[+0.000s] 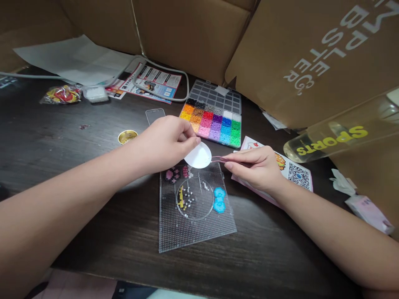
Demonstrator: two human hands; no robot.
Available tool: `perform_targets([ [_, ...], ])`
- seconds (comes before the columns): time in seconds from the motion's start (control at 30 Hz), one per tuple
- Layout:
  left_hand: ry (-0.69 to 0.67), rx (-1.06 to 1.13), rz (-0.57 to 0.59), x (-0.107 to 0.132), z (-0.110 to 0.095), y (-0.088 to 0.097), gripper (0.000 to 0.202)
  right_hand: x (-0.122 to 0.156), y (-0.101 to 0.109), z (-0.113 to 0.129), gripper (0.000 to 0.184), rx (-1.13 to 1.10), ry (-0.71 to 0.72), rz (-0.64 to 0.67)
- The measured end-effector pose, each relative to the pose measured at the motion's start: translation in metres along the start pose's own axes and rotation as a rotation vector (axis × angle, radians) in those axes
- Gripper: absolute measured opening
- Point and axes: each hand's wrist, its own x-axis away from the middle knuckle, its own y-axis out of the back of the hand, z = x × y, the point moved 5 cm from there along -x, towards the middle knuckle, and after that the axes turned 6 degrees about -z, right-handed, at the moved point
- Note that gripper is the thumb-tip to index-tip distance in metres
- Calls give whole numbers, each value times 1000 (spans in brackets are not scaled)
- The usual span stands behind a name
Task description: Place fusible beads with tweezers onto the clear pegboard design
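Observation:
My left hand (179, 141) pinches the upper left edge of a white round disc (199, 156), held above the far side of a clear pegboard (199, 230). In my right hand (258, 168) is a pair of tweezers (221, 158), its tips at the disc's right edge. Whether the tips grip a bead is too small to tell. On the pegboard lies a clear round dish (199, 218) with yellow and white beads. Beside it sits a blue bead bow (220, 200); pink bead shapes (173, 175) lie at the board's far left.
A sorted bead box (215, 120) stands open behind my hands. A pattern sheet (302, 176) lies under my right forearm, with a clear bottle (339, 137) beyond. A gold lid (127, 136), bagged items (62, 94) and a cable (187, 81) are at left and back. Cardboard walls enclose the table.

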Motion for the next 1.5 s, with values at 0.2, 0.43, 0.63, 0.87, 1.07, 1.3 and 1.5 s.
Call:
perform_targets([
  [0.2, -17, -61, -19, -1, 2, 3, 19, 2, 3, 1, 18, 74, -8, -58],
  [0.43, 25, -5, 42, 1, 1, -3, 16, 2, 1, -1, 17, 51, 15, -40],
  [0.63, 2, -17, 55, 2, 0, -2, 18, 2, 1, -4, 24, 48, -5, -14],
  [0.87, -2, -86, 37, -2, 5, 1, 21, 3, 2, -2, 21, 51, -13, -37],
  [1.07, 4, -149, -28, -4, 3, 4, 26, 2, -4, -2, 17, 107, 44, 333],
  [1.3, 11, -155, -11, -2, 1, 0, 25, 3, -9, -4, 22, 94, 85, 533],
  [1.5, 27, -137, -8, -2, 1, -2, 21, 3, -11, -2, 24, 69, 77, 588],
])
